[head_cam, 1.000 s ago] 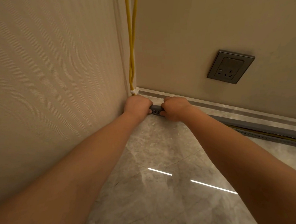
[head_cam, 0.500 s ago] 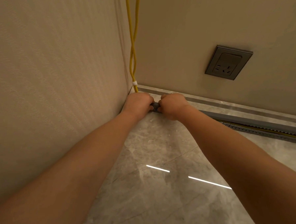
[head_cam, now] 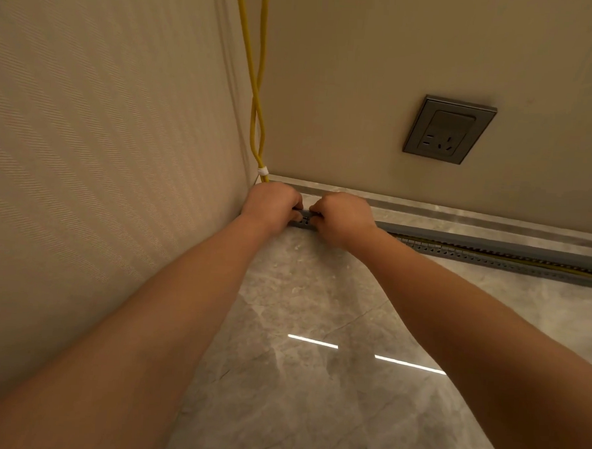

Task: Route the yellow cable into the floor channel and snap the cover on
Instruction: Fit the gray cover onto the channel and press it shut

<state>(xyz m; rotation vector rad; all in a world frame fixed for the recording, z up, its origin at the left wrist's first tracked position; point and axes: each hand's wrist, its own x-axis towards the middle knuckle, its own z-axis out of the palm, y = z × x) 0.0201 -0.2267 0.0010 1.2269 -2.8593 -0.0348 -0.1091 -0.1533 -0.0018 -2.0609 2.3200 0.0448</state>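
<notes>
A yellow cable (head_cam: 256,95), doubled and bound by a white tie (head_cam: 263,170), hangs down the wall corner. A grey slotted floor channel (head_cam: 491,260) runs along the skirting to the right, with yellow cable lying in its open part. A grey cover (head_cam: 458,238) lies along its far side. My left hand (head_cam: 271,202) and my right hand (head_cam: 343,216) sit side by side in the corner, both clenched on the channel's left end (head_cam: 303,221). Fingers hide what is under them.
A grey wall socket (head_cam: 447,129) sits on the far wall above the channel. The textured left wall (head_cam: 103,145) stands close beside my left arm. Glossy marble floor (head_cam: 314,362) stretches toward me, and a stone skirting (head_cam: 459,214) borders the far wall.
My hands have closed in toward each other at the channel end. The view has shifted slightly, and the white tie now shows clear above my left hand.
</notes>
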